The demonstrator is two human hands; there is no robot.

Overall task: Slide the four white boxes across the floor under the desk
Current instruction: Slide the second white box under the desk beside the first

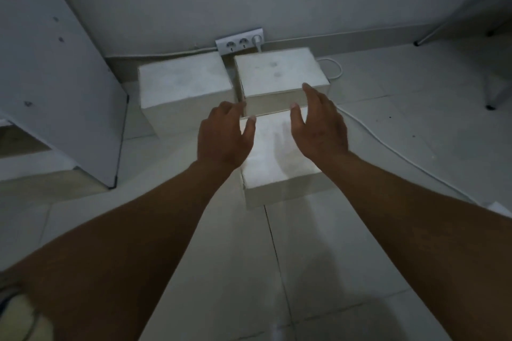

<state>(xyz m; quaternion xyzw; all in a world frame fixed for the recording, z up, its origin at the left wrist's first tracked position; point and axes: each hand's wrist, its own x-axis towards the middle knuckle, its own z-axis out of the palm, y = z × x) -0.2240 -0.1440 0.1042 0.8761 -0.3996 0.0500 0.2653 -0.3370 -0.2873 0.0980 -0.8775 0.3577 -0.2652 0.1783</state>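
Observation:
Three white boxes stand on the tiled floor. The left box [184,83] and the right box [277,73] sit side by side against the wall. A nearer box [277,158] lies in front of the right one, touching it. My left hand [225,138] hovers over the near box's left edge, fingers spread. Over its right edge is my right hand [318,122], also spread, its fingertips reaching above the right box. Neither hand holds anything. A white corner [498,206] shows at the right edge; I cannot tell what it is.
A white desk side panel [55,77] stands at the left. A wall socket strip [239,41] holds a plug, and its white cable [388,144] runs along the floor on the right. Thin furniture legs [490,106] stand at the far right.

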